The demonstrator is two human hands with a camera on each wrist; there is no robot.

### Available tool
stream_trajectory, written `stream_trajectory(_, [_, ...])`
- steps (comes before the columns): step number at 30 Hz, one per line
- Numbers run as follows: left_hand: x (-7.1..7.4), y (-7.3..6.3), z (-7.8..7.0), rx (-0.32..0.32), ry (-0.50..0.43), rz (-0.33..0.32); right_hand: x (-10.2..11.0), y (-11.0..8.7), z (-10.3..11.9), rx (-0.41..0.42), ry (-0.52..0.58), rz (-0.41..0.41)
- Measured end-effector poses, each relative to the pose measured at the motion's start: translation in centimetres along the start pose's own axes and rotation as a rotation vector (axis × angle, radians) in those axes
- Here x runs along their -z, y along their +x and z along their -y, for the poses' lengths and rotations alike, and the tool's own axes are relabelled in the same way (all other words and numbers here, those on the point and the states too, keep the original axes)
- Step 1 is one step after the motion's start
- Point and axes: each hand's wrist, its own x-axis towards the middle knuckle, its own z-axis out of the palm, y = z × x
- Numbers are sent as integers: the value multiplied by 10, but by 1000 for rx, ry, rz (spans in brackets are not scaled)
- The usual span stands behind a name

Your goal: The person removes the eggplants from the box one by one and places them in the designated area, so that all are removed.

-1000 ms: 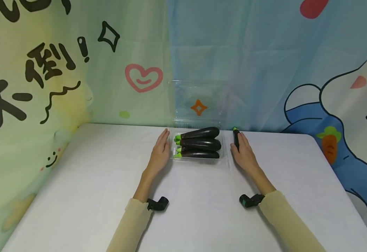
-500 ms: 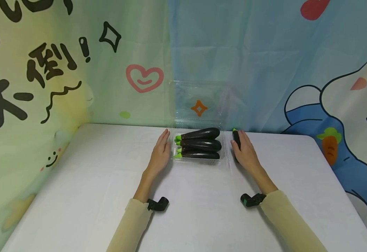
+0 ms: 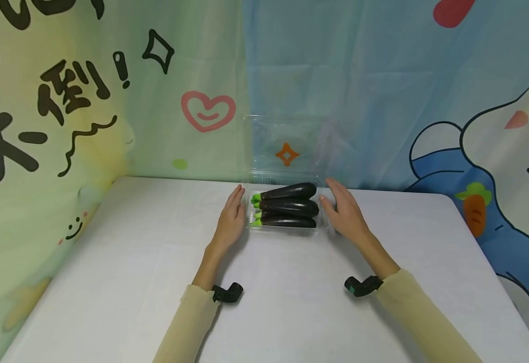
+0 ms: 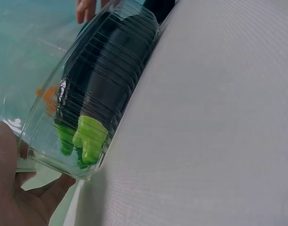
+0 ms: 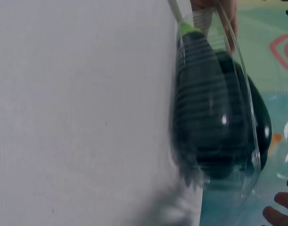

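Observation:
A clear plastic clamshell box stands at the back of the table with its lid raised. Inside, several dark eggplants lie side by side, green stems to the left. My left hand rests against the box's left end, fingers straight. My right hand is at the right end, fingers extended and thumb apart; in the right wrist view its fingers stand off the box and hold nothing visible. The left wrist view shows a dark thing beyond the box, too cropped to identify.
The white table ends right behind the box, where a printed curtain hangs. Both wrists carry black cameras, the left camera and the right camera, above the tabletop.
My right hand has moved left to the box's right end, away from the eggplant it was beside, which no longer shows in the head view. My left hand has stayed put.

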Motion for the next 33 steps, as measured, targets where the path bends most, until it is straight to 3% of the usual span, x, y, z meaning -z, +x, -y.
stream_trajectory(12, [0,0,1,1,-1,-2,-9,2,37,291,-148,140])
stream_trajectory(20, [-1,0,2,-2,6,-8,-10,11,54,303,-200,272])
stream_trajectory(33, [-1,0,2,-14,7,-12,-19,25,58,358,-234,350])
